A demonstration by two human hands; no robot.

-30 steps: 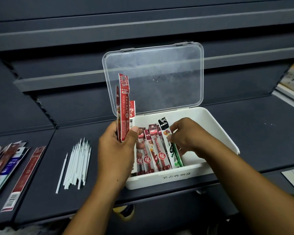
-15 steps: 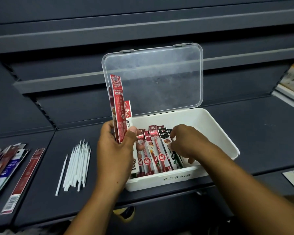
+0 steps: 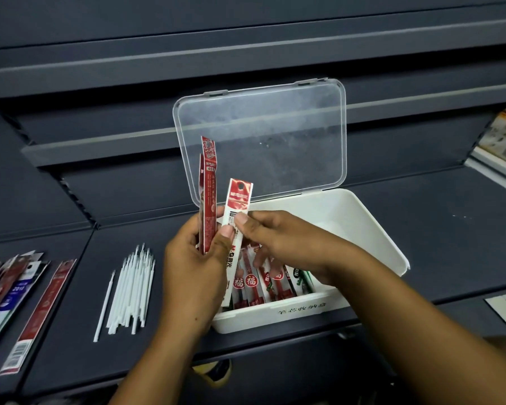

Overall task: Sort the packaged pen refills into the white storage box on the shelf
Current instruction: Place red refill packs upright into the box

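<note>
Above the front left corner of the white storage box [image 3: 365,229], the left hand [image 3: 193,273] curls round a few red refill packets [image 3: 208,200]. They stand upright, long axis vertical, printed header ends up. Its thumb lies against a white-and-red packet [image 3: 236,206] just to their right, which the right hand [image 3: 278,238] pinches between thumb and forefinger. That packet stands nearly upright and leans a little to the right at the top. Its red header with the hang hole points up, and its lower end reaches down into the box.

More sorted packets [image 3: 254,285] lie side by side in the box, long axes running front to back. The clear lid [image 3: 263,133] stands open behind. The box sits on the dark shelf [image 3: 450,229], with loose white refills [image 3: 129,287] bundled to its left.

Half a second ago the right hand was down on the sorted packets. It has since come up to the left hand, and the white-and-red packet, then tucked behind the red ones, now stands clear beside them.
</note>
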